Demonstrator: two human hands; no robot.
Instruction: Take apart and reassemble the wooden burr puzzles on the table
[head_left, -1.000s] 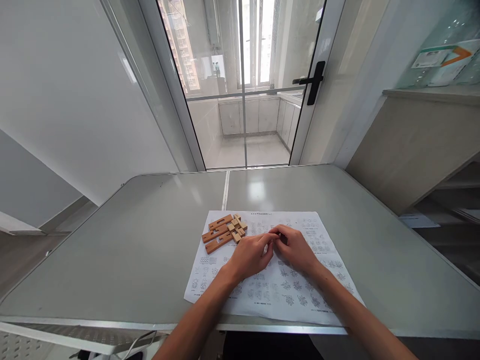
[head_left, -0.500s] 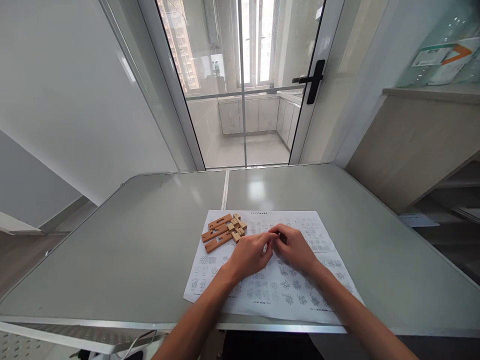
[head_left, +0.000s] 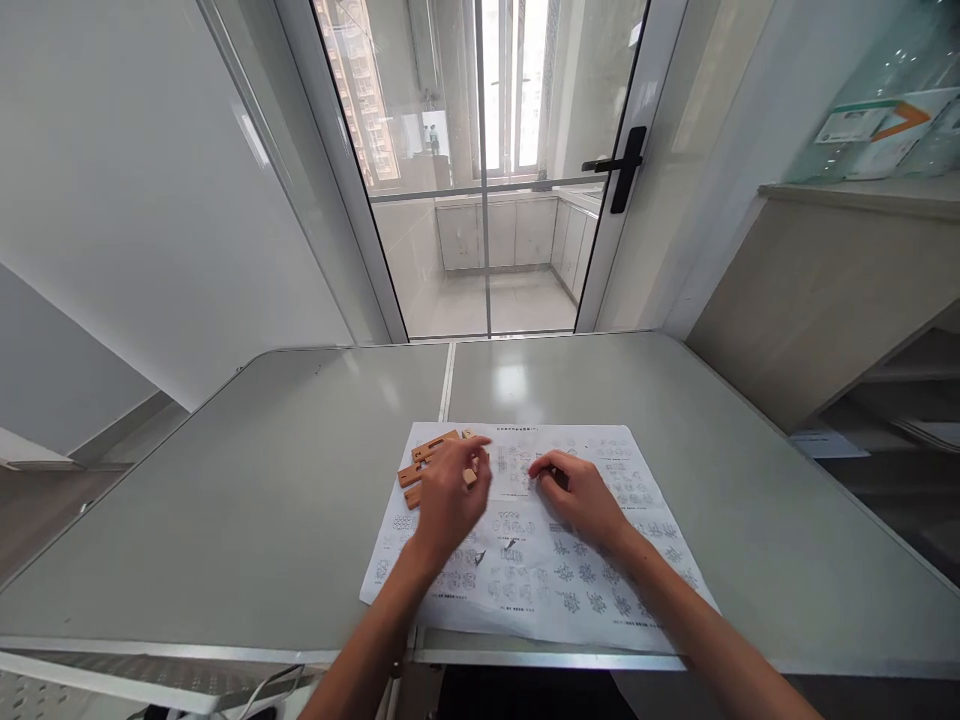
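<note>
My left hand is over the wooden puzzle pieces, its index finger and thumb apart and pointing right. It hides much of the pieces; whether it touches them I cannot tell. Slotted brown bars stick out on its left, and lighter small blocks show between its fingers. My right hand rests on the printed sheet with its fingers curled together. What lies inside that curl, if anything, is hidden.
The sheet, covered in small line diagrams, lies near the front edge of the grey table. A glass door with a black handle stands beyond. At right is a shelf unit holding clear plastic containers.
My left hand has parted from the right and moved left over the wooden pieces, its fingers opening. My right hand has stayed nearly in place, still curled.
</note>
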